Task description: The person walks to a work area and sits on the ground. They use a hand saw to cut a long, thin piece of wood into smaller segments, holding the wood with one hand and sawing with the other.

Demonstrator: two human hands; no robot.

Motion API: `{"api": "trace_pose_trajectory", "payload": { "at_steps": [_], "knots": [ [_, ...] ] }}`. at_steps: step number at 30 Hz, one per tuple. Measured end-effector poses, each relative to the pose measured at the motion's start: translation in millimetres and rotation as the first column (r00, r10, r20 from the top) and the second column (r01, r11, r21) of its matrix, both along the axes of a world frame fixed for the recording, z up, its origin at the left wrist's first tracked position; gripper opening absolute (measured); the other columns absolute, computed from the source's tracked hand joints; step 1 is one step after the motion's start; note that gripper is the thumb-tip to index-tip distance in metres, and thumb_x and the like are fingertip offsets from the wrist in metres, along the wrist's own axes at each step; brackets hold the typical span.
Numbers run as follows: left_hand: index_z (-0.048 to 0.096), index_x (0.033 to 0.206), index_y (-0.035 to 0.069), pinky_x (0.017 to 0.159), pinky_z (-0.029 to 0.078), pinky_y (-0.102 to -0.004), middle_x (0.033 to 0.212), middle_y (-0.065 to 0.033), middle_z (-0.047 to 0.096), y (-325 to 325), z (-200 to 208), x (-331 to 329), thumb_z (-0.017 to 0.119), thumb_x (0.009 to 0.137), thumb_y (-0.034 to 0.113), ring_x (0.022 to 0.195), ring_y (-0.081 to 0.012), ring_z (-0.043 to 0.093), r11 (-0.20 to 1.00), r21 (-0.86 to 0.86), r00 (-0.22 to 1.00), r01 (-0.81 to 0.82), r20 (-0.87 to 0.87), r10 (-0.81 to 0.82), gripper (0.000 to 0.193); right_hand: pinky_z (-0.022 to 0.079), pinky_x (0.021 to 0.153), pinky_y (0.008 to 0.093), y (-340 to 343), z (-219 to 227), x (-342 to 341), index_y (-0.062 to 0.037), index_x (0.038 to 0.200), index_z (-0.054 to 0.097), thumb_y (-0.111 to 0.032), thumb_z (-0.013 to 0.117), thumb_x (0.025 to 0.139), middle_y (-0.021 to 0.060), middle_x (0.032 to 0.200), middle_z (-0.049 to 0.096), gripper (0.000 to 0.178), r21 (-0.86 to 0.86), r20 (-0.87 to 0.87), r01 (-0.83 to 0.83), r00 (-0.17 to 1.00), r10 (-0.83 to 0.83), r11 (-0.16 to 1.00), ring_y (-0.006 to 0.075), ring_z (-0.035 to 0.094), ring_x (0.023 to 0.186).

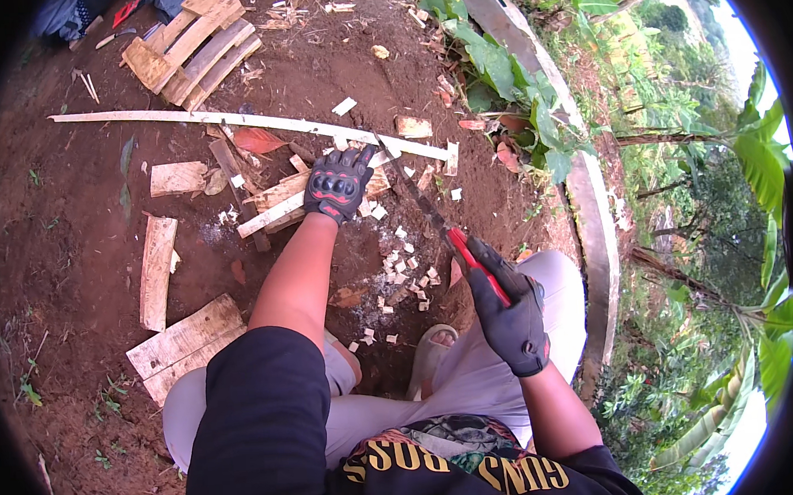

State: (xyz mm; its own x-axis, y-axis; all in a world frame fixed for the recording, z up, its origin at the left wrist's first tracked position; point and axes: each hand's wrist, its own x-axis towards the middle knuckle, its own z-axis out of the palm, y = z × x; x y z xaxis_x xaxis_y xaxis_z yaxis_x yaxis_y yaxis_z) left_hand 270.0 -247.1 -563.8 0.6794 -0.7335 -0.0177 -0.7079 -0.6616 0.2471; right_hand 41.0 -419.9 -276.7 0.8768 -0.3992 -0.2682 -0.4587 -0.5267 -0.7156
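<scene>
My left hand (334,185), in a black glove with red trim, presses down on a pale wooden strip (271,219), its fingers bent over it. The strip lies across a low stack of wood pieces (281,192) on the ground. In my right hand (511,309), also gloved, is a hand saw (429,212) with a red and black handle. Its narrow dark blade reaches up and left to the strip, just right of my left fingers. Whether the teeth touch the wood I cannot tell. Several small cut wood blocks (401,267) lie scattered below the blade.
A long thin batten (178,116) lies beyond my hands. Boards (157,271) rest at left, with more planks (195,54) piled at the far left. Another board (188,343) lies by my left knee. A concrete edge (598,239) and plants (513,74) border the right side.
</scene>
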Motion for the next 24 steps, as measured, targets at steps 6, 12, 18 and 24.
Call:
{"api": "trace_pose_trajectory", "payload": {
  "at_steps": [6,12,18,24],
  "knots": [
    [0.056,0.162,0.022,0.114,0.046,-0.051,0.14,-0.0098,0.069,-1.3,8.8,1.5,0.056,0.112,0.043,0.132,-0.0302,0.063,0.998,0.035,0.999,0.048,-0.027,-0.047,0.054,0.063,0.089,0.0468,0.2,-37.7,6.6,-0.0117,0.146,0.071,-0.018,0.069,0.107,0.0252,0.122,0.079,0.04,-0.084,0.04,0.009,0.999,-0.006,0.996,0.041,0.081,0.105],
    [0.054,0.163,0.023,0.114,0.048,-0.0506,0.146,-0.0094,0.068,-12.2,10.7,-0.6,0.055,0.112,0.041,0.134,-0.031,0.064,0.997,0.059,0.996,0.048,-0.071,-0.044,0.054,0.061,0.103,0.048,15.5,-46.5,15.3,-0.0124,0.146,0.071,-0.017,0.068,0.107,0.0255,0.118,0.079,0.04,-0.097,0.054,0.032,0.998,-0.027,0.995,0.0417,0.08,0.102],
    [0.054,0.163,0.023,0.11,0.049,-0.0497,0.142,-0.0099,0.069,-13.3,13.8,2.1,0.054,0.112,0.041,0.129,-0.0308,0.066,0.997,0.068,0.995,0.031,-0.1,-0.025,0.054,0.062,0.098,0.048,17.2,-59.7,15.0,-0.0129,0.147,0.071,-0.016,0.065,0.108,0.0247,0.11,0.08,0.04,-0.046,0.107,0.067,0.992,-0.062,0.997,0.0398,0.081,0.093],
    [0.054,0.163,0.019,0.111,0.048,-0.05,0.142,-0.0104,0.069,-18.3,11.4,-3.1,0.057,0.111,0.041,0.128,-0.0307,0.067,0.998,0.053,0.998,-0.012,-0.063,0.015,0.057,0.062,0.095,0.0462,8.6,-67.7,1.0,-0.0163,0.148,0.071,-0.022,0.068,0.107,0.0247,0.112,0.08,0.041,0.024,0.056,0.147,0.987,-0.149,0.989,0.0382,0.082,0.093]
  ]
}}
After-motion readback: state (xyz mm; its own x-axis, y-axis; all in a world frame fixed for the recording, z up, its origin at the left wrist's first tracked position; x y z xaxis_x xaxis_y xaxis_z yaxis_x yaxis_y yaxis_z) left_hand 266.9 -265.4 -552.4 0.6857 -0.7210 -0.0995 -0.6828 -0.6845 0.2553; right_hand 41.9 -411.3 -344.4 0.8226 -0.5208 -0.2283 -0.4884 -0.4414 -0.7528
